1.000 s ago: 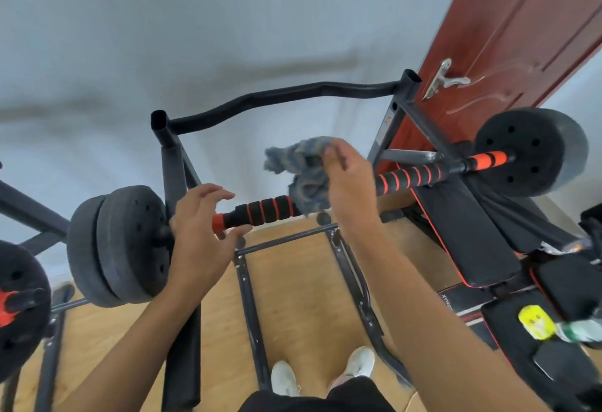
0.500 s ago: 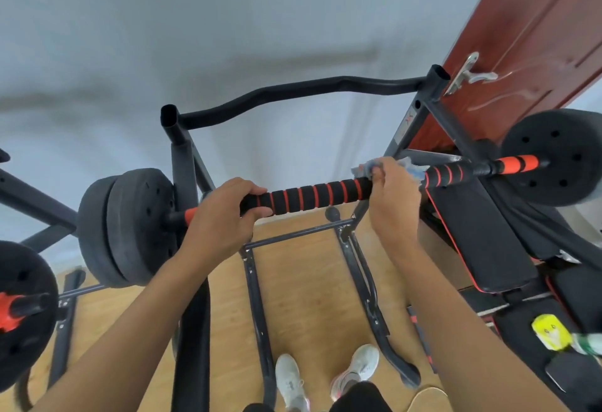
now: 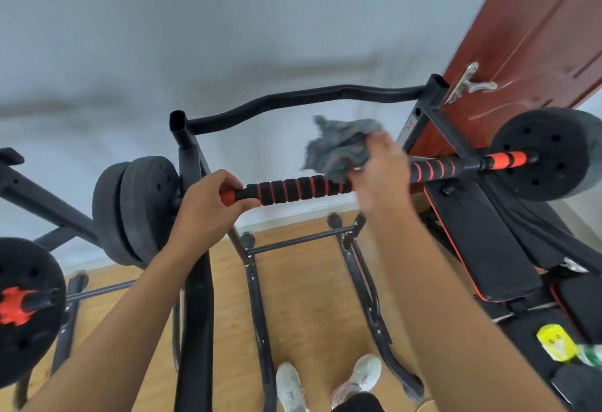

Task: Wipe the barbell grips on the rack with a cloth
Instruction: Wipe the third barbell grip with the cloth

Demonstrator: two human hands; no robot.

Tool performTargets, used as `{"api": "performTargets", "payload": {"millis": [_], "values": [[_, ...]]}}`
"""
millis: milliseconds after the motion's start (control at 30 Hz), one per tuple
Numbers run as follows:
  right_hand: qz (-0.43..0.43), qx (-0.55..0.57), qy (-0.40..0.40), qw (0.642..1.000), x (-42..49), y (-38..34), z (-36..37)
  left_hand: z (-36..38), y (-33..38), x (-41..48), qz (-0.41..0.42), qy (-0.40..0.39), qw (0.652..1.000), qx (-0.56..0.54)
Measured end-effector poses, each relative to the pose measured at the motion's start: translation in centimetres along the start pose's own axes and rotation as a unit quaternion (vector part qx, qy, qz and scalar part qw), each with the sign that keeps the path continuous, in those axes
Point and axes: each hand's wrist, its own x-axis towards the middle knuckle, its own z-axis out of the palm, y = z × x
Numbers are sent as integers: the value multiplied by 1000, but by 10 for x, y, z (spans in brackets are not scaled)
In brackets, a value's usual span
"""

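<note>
Lifted off the bar since half a second ago, the cloth (image 3: 338, 147) bunches in the right hand (image 3: 381, 170) above the barbell (image 3: 293, 188).
Mid-wipe: left hand (image 3: 208, 212) holds the barbell's left end on the rack (image 3: 192, 157); next, I judge, press down and rub the right grip section (image 3: 436, 168).

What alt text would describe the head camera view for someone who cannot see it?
A person's right hand holds a grey cloth against a barbell's black-and-red foam grip while the left hand grips the bar near its left end. The barbell rests on a black rack.
</note>
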Motion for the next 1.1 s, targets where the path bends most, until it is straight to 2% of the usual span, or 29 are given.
{"api": "performTargets", "payload": {"millis": [67,167,333,400,467,533,600,700,800,867,933,1033,1100], "values": [[-80,-91,73,990,24,-32,-50,2,-2,0,21,-9,1000,20],[-189,-316,139,920,47,-58,-101,9,-4,-3,38,6,998,44],[-180,-580,66,792,54,-2,-99,15,-8,-1,33,37,998,39],[-170,-609,70,772,45,23,-69,17,-7,-2,37,55,997,38],[-166,-584,46,794,27,41,-31,19,-7,-2,45,62,996,37],[-195,-532,-15,824,3,61,10,20,-8,-2,42,65,996,35],[-190,-445,-88,871,-22,76,48,21,-7,-4,39,73,996,33],[-38,-249,-171,953,-53,79,89,21,-3,-7,45,72,996,-7],[97,-67,-187,975,-60,69,87,18,-3,-4,75,41,996,37],[103,8,-158,982,-51,48,57,14,-5,-4,61,29,997,42],[79,21,-76,994,-30,15,13,11,-6,-7,33,18,999,1],[-47,-110,58,991,13,-44,-60,12,-9,-9,36,13,999,12],[-138,-252,107,952,37,-68,-98,13,-10,-7,25,21,999,15]]}}
